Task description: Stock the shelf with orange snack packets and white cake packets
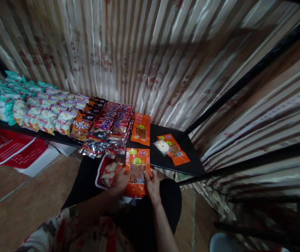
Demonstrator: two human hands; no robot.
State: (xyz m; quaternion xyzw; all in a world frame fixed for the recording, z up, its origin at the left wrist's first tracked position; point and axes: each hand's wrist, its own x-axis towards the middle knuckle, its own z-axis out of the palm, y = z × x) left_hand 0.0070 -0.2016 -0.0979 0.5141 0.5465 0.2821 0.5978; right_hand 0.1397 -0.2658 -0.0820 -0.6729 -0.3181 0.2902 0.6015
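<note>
An orange snack packet [137, 161] with a clear window showing brown strips is held upright between my two hands over my lap. My left hand [121, 181] grips its left edge, and my right hand [153, 183] pinches the right edge. Below it, a red basket with a white rim [97, 180] rests on my lap with pale packaged pieces inside, partly hidden by my left hand and the packet. On the black shelf [175, 167] ahead lie another orange packet [141, 128] and, farther right, a tilted orange packet [175, 150] with a round white packaged item [163, 146] against its left side.
Left along the shelf stand rows of dark red packets [104, 124], orange-black bags [81, 126], white bags [63, 120] and teal bags [5, 108]. A red basket [13, 147] sits on the floor at left. A striped curtain [129, 52] and black metal bars [244, 80] border the shelf.
</note>
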